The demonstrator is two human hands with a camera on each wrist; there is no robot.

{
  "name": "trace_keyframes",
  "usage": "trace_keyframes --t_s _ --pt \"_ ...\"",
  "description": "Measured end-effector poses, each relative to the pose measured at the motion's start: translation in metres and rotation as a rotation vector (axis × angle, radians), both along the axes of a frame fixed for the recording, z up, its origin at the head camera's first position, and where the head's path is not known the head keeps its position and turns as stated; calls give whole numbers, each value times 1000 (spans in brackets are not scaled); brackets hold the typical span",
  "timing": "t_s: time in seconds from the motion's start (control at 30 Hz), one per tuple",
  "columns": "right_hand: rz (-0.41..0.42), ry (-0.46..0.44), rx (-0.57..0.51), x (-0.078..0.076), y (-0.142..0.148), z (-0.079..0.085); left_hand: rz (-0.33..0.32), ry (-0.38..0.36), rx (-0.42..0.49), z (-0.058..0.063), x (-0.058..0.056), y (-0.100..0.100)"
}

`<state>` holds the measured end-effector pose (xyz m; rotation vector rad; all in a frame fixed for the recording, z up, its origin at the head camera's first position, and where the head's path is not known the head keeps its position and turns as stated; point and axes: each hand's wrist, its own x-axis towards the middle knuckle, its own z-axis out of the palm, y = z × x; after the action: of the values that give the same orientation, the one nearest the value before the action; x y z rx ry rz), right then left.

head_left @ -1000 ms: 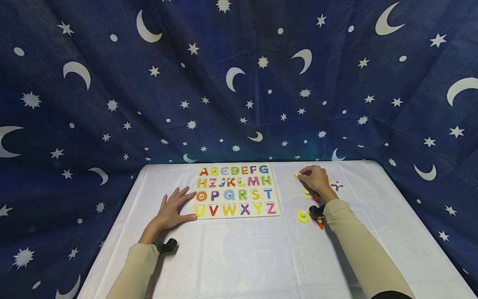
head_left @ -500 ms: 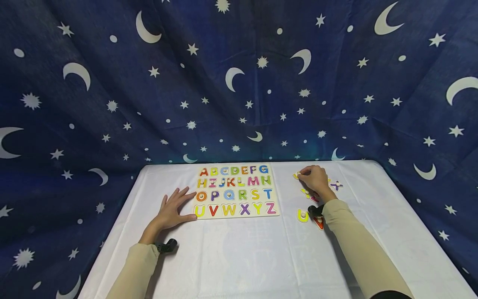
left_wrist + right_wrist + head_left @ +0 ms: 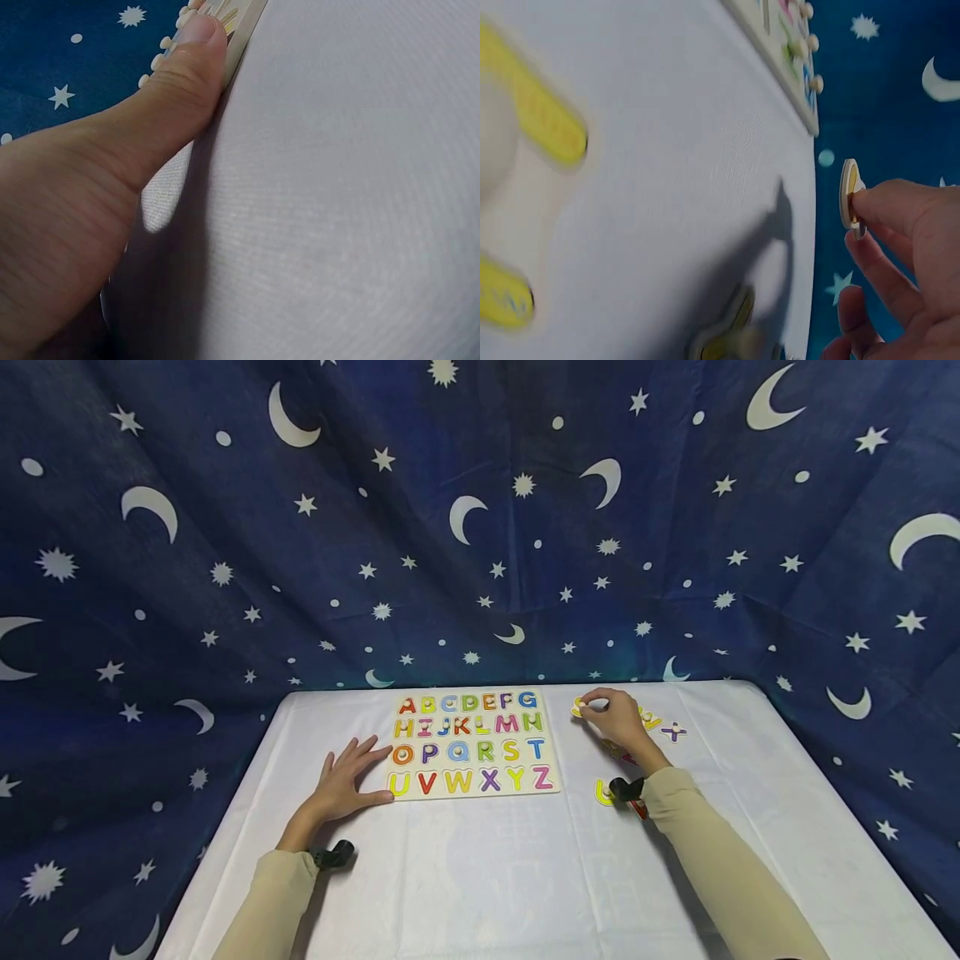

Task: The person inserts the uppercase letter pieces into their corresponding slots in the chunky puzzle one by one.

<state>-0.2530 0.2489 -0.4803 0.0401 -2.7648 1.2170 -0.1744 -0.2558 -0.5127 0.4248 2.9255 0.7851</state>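
The alphabet puzzle board [image 3: 551, 760], with rows of coloured letters, lies at the table's back. My left hand [image 3: 341, 783] has its fingers spread beside the board's left edge. Its thumb [image 3: 187, 67] touches the board's near-left corner, as the left wrist view shows. Over the table to the right of the board, my right hand [image 3: 621, 720] pinches a yellow letter piece [image 3: 847, 195] between thumb and fingertip. The right wrist view shows this piece nearly edge-on, raised above the tabletop, so which letter it is cannot be told.
Around the right hand lie loose letters: a yellow W [image 3: 648, 718], a purple X [image 3: 673, 732], a yellow U [image 3: 602, 792] and a red piece [image 3: 639, 810] partly behind the wrist camera. Others are mostly covered by the hand. A starry blue cloth [image 3: 480, 593] hangs behind the table.
My right hand has lifted the yellow piece and shifted slightly left toward the board, uncovering the yellow W. The left hand stays in place.
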Motion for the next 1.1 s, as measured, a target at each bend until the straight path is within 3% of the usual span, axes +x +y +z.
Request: trace_keyframes --t_s 0.5,0.9,1.1 --pt "176 60 -60 17 -46 7 -12 10 10 -3 0 -2" --pt "273 102 -117 23 -78 1 -15 19 16 -3 -1 -2" --pt "290 70 -91 28 -90 -2 -14 17 21 -3 -2 -2"
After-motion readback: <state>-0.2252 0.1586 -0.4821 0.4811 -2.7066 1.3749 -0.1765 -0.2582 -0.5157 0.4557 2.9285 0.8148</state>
